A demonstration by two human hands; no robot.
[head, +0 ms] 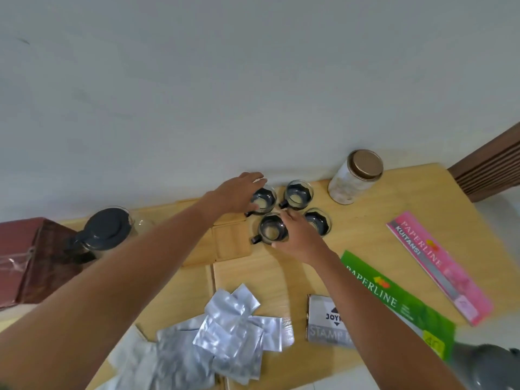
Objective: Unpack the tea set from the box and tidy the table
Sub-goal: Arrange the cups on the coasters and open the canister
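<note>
Several small glass tea cups with dark holders stand clustered at the back of the wooden table [365, 240]. My left hand [237, 194] curls around the back-left cup [263, 201]. My right hand [299, 237] grips the front-left cup [271, 229]. Two more cups, one at the back right [298, 194] and one at the front right [318, 220], stand untouched. A glass teapot with a dark lid [105, 229] sits to the left. Wooden coasters [230, 243] lie under and beside my left forearm.
A dark red box [33, 257] stands at the left edge. Crumpled silver foil bags [222, 336] are heaped at the front. A lidded jar [356, 177], pink [439, 266] and green [394, 299] receipt books and a stamp pad box [326, 325] lie to the right.
</note>
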